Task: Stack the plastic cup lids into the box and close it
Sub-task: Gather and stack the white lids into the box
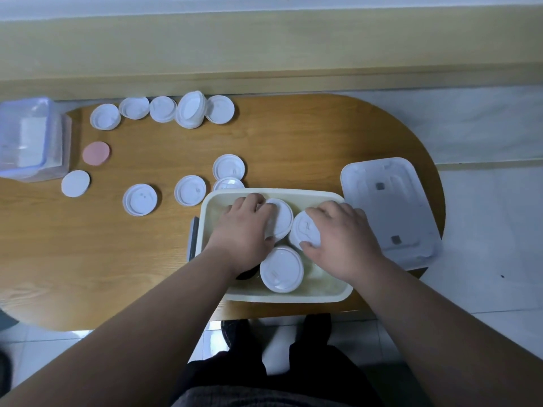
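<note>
Fingers (252,199) of left hand (244,227) curled round a lid stack (280,220) at 12 o'clock inside the box (279,193); right hand (343,239) cupped likewise, thumb and fingertips gripping a second lid (304,233) just beside it at 2 o'clock. Third stack (282,268) untouched at 6 o'clock. Seat each lid flat and centred on its pile before letting go; otherwise likely to foul the cover. Cover (388,212) on counter (88,259) at 3 o'clock, loose lids (140,199) from 9 to 11.

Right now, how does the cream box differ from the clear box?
The cream box is opaque; the clear box is see-through. The cream box sits at the front of the table and holds lids; the clear box stands at its left edge. Both are rectangular.
</note>
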